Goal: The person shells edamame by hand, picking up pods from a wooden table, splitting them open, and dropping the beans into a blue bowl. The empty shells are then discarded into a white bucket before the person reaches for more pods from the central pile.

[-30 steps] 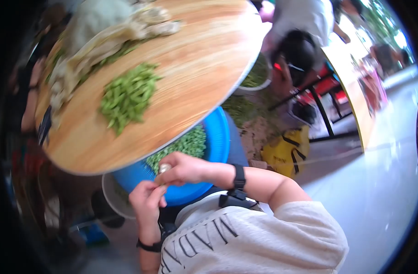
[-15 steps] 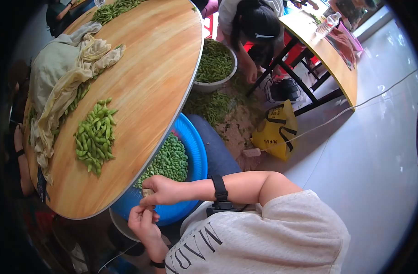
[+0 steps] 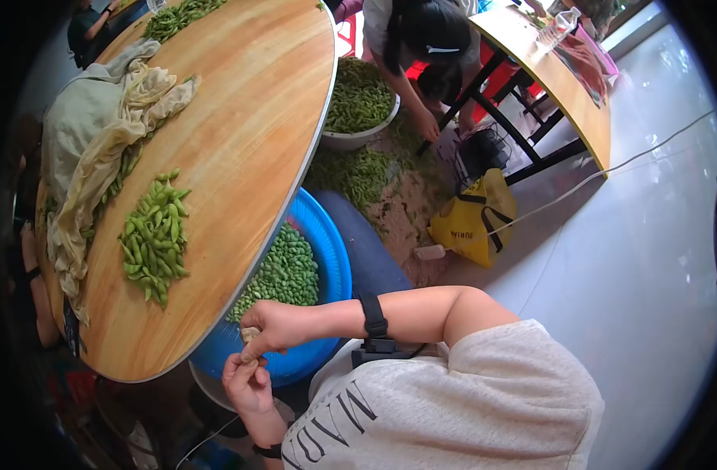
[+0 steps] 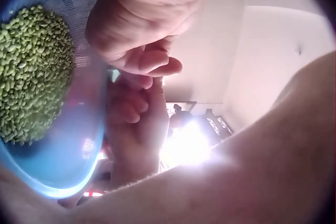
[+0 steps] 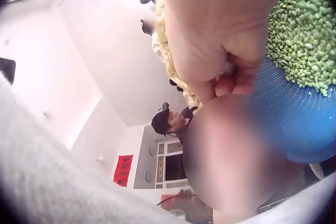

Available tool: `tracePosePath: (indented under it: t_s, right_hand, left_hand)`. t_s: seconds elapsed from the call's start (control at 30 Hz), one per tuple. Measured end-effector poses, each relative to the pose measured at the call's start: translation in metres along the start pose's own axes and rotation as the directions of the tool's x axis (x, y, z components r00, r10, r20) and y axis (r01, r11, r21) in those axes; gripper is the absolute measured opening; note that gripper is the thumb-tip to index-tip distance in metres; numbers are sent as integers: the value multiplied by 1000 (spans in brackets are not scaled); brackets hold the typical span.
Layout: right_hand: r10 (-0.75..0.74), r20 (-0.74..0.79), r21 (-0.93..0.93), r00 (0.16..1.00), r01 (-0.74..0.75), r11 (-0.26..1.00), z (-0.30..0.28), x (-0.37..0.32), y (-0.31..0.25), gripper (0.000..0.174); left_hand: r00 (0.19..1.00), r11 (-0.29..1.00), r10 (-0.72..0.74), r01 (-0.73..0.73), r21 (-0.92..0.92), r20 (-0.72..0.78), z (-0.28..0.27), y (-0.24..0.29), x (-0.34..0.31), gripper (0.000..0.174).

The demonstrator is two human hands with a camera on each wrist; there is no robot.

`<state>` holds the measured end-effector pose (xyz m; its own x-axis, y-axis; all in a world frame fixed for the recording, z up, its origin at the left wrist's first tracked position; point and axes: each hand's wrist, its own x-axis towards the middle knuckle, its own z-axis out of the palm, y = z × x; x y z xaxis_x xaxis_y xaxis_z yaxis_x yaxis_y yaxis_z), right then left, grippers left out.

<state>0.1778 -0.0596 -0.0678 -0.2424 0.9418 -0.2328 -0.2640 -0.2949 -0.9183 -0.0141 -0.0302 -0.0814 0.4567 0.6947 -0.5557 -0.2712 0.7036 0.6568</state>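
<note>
1. Floor: to my right, a glossy, pale grey floor (image 3: 640, 274) shows white reflections.
2. Near table: ahead and to my left stands a large, round-edged table with a wood-grain top and pale rim (image 3: 241, 117).
3. Far table: ahead to my right stands a straight-sided, wood-coloured table on black legs (image 3: 595, 129).
4. Walls: my right wrist view shows plain, off-white walls (image 5: 105, 45) and a red rectangular sheet with dark marks (image 5: 123, 170).
5. Light: my left wrist view contains an intense white glare (image 4: 189, 148); source unclear.
</note>
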Motion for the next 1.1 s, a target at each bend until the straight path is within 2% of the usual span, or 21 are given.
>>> tracePosePath:
  t_s: [0.13,0.23,0.33,0.43,0.6,0.67,0.7,0.73,0.8,0.83,0.93,0.97,1.03,1.1]
  right_hand:
    - [-25,28,24,999,25,999,0,1,-1,24]
    - [-31,-7,58,1000,31,998,3,2,4,26]
    - [1,-13,-4,1000,-1,1000,5,1,6,22]
    - [8,-56,-37,998,-10,999,8,1,11,17]
    - [-56,-134,-54,989,50,997,12,1,13,17]
    - [-7,-153,-101,988,-9,995,12,3,17,16]
    - [6,-167,-142,986,-30,989,13,2,15,15]
    - [18,-184,-98,983,-36,995,14,1,13,15]
    - [35,-121,109,992,-22,994,13,0,15,14]
    - [105,-101,171,989,-86,981,12,-1,9,14]
    - [179,-12,363,984,-163,917,11,1,12,11]
    - [190,1,383,982,-176,907,10,2,16,11]
    - [170,-20,293,985,-157,943,12,2,15,11]
    - [135,-72,157,988,-122,980,13,1,11,11]
  left_hand:
    - [994,983,-87,96,-159,64,-5,2,3,6]
    - [993,977,-86,101,-189,86,-7,2,4,6]
    - [995,998,54,-51,38,-89,3,-4,2,4]
    - [948,906,289,-225,358,-135,21,-10,-5,4]
    - [950,944,260,-213,252,-172,26,-10,-7,5]
    - [953,926,265,-208,314,-149,30,-11,-9,4]
    - [952,936,263,-213,280,-154,27,-15,-9,4]
    - [948,935,279,-233,266,-151,29,-14,-11,4]
    - [949,934,284,-241,265,-138,31,-10,-16,3]
    - [948,944,283,-249,218,-142,31,-9,-18,3]
    - [959,970,240,-232,74,-147,31,-3,-23,4]
    - [953,966,254,-243,84,-166,28,-2,-26,4]
    - [940,957,286,-271,104,-186,22,1,-29,4]
    - [877,898,409,-336,286,-253,11,9,-34,6]
